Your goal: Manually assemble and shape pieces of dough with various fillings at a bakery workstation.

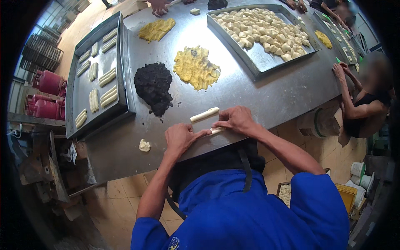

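Note:
At the near edge of the metal table, my left hand (180, 137) and my right hand (237, 119) meet over a small piece of dough (217, 130). My right thumb and curled fingers grip its right end, while my left thumb presses at its left end. Much of this piece is hidden under my fingers. Just beyond lies a finished-looking dough roll (204, 114), long and pale, touched by neither hand. Left of my left hand sits a small dough lump (144, 145). Dark filling (153, 87) and yellow filling (196, 67) are heaped farther back.
A tray (122, 79) of dough rolls in groups stands at the left. Another tray (259, 75), full of dough pieces, lies back right. More yellow filling (156, 30) is at the back. A co-worker (360, 96) works at the right. White buckets (312, 123) stand beside the table.

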Demonstrator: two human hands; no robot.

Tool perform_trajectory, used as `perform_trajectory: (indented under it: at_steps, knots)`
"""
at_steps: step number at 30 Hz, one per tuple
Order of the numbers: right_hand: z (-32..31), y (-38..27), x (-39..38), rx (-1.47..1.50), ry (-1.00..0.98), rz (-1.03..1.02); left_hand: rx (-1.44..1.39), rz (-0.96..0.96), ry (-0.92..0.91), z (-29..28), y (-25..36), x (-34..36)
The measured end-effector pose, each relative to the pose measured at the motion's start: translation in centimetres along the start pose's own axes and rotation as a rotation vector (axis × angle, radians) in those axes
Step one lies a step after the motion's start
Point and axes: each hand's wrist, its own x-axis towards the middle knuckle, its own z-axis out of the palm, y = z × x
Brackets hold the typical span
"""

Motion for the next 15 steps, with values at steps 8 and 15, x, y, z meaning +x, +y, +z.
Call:
perform_trajectory:
  at_steps: [8, 15]
  knots:
    - [0.2, 0.1, 0.7, -0.075, -0.026, 0.005, 0.031, -0.012, -0.001, 0.5, -0.2, 1.1]
    - [-0.3, -0.2, 1.2, -0.074, 0.013, -0.012, 0.024, 0.0, 0.07, 0.2, -1.1, 1.5]
